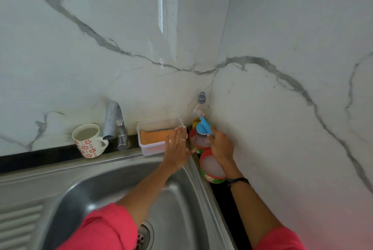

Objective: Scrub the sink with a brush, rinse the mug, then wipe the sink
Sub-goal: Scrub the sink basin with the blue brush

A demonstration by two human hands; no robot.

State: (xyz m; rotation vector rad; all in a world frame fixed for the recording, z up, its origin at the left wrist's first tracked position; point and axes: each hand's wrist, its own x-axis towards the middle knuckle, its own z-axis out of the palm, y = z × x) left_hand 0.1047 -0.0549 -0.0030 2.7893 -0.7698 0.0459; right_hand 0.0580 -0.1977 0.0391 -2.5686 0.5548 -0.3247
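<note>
Brush (204, 126) with a blue plastic handle sits just right of centre in the frame, held in the right hand (221, 148), whose fingers curl round its lower part; the bristles are hidden from me. Directly under that hand stand two round red-and-green cleaner tubs (212, 169) with cloudy lids, one behind the other, on the black counter (40, 156) strip by the wall. Behind them, in the corner, is a clear soap bottle (199, 108) with a grey pump top.

The left hand (177, 147) is flat, fingers straight and together, lying against the right side of a clear plastic tub (153, 147) that holds an orange sponge cloth (154, 135). It wears a ring.

White mug (88, 140) with red flower print stands at middle left on the counter, full of cloudy water, just left of the grey metal tap (115, 122). The stainless steel sink (90, 189) fills the lower left, its drain (144, 235) near the bottom edge between two pink sleeves (105, 229). White marble wall (282, 28) with grey veins takes up the upper frame.
</note>
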